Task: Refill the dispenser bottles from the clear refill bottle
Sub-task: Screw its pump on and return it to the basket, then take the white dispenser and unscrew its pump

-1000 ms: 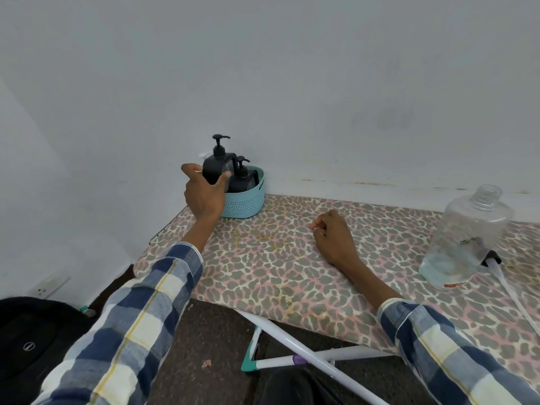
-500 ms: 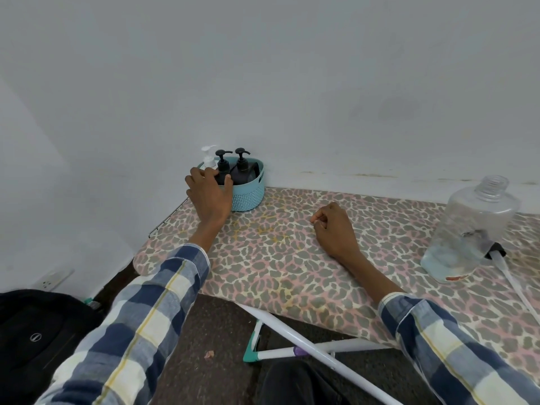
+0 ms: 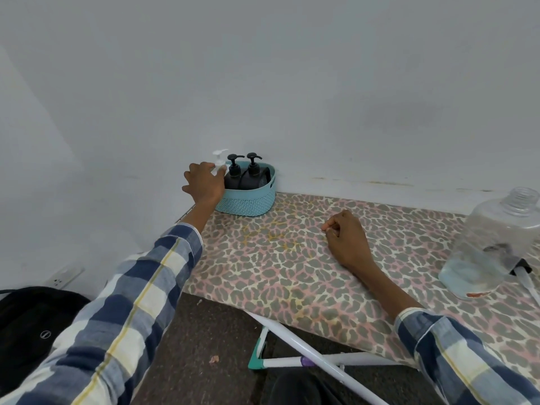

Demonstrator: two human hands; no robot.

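Observation:
Two black pump dispenser bottles (image 3: 244, 176) stand upright in a teal basket (image 3: 248, 201) at the far left corner of the board. A white pump dispenser (image 3: 219, 157) stands at the basket's left end, its body hidden behind my left hand (image 3: 204, 182). That hand's fingertips reach the white pump's neck and its thumb is spread away. The clear refill bottle (image 3: 493, 244) stands uncapped at the right with a little bluish liquid at the bottom. My right hand (image 3: 346, 239) rests loosely curled on the board and holds nothing.
The leopard-print ironing board (image 3: 263, 273) stands against a white wall. A loose pump head with a white tube (image 3: 526, 279) lies by the refill bottle. A black bag (image 3: 32, 331) and a wall socket (image 3: 62, 277) are low on the left.
My left hand lowered a black dispenser into the basket, let go of it and moved left to the white pump. My right hand has stayed put.

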